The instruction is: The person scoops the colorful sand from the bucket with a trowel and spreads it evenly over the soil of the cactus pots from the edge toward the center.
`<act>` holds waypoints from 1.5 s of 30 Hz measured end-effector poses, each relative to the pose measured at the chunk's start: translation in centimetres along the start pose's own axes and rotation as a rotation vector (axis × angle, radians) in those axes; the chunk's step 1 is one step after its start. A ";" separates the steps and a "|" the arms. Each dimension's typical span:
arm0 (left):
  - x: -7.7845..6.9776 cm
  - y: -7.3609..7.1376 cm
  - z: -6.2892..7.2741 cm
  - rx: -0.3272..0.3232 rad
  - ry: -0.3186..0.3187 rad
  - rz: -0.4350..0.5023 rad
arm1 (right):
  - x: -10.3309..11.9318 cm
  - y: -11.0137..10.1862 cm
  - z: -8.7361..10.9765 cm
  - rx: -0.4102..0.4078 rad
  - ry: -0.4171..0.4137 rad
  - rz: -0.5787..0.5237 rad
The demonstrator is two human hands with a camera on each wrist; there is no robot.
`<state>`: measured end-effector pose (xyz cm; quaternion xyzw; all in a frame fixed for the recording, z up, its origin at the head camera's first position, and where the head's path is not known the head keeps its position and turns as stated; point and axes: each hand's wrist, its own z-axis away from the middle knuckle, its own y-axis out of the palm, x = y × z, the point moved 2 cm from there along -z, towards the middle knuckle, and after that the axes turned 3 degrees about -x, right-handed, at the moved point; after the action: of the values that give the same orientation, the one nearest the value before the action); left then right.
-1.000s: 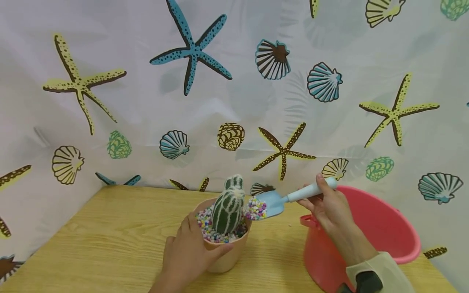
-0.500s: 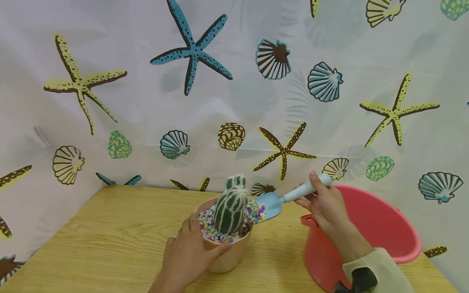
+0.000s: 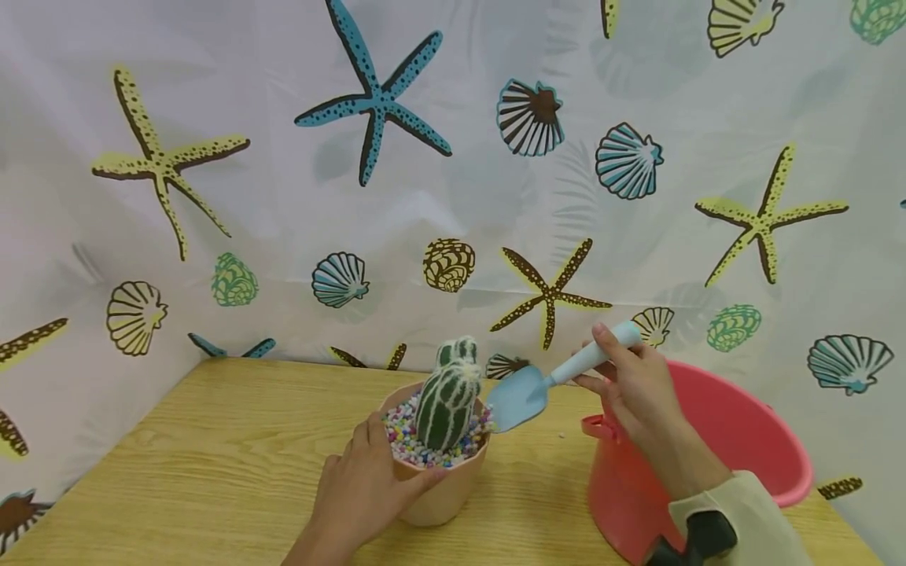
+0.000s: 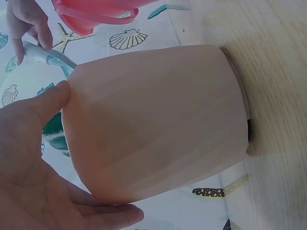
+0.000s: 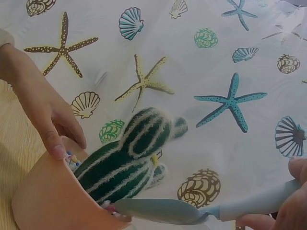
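Note:
A green cactus [image 3: 444, 409] with white fuzzy ridges stands in a peach flowerpot [image 3: 442, 495]. Colourful pebbles [image 3: 403, 444] cover the top around it. My left hand [image 3: 361, 479] grips the pot from the left, thumb across the near side and fingers at the far rim; the left wrist view shows the pot wall [image 4: 158, 124] between thumb and fingers. With my right hand [image 3: 640, 389] I hold a light blue garden trowel [image 3: 520, 399] by its pale handle. The blade tilts down at the pot's right rim, its face bare except for a few pebbles by the tip.
Close to my right forearm stands a red bucket [image 3: 736, 417], wide-mouthed, with its handle lug facing the pot. A wooden table [image 3: 212, 456] carries everything. Behind it hangs a white cloth [image 3: 269, 212] printed with starfish and shells. One tiny pebble [image 3: 561, 435] lies on the tabletop.
The trowel has tipped down toward the pot, and the pebbles heaped on its blade have slid off beside the cactus. My left hand keeps its grip on the pot.

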<state>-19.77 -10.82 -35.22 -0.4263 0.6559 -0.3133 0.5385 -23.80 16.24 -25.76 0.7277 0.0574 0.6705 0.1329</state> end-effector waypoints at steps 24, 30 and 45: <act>0.1 0.0 0.0 0.025 0.001 0.024 | -1.8 1.7 -0.2 0.019 -0.032 0.083; 0.1 0.0 -0.1 0.026 0.005 0.027 | -2.0 1.4 -0.2 0.022 -0.023 0.134; -0.2 0.1 -0.4 0.016 0.030 0.000 | -0.5 0.5 0.3 0.016 -0.076 0.096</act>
<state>-20.21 -10.56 -35.13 -0.4171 0.6614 -0.3248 0.5320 -23.55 15.64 -26.10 0.7556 0.0226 0.6474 0.0969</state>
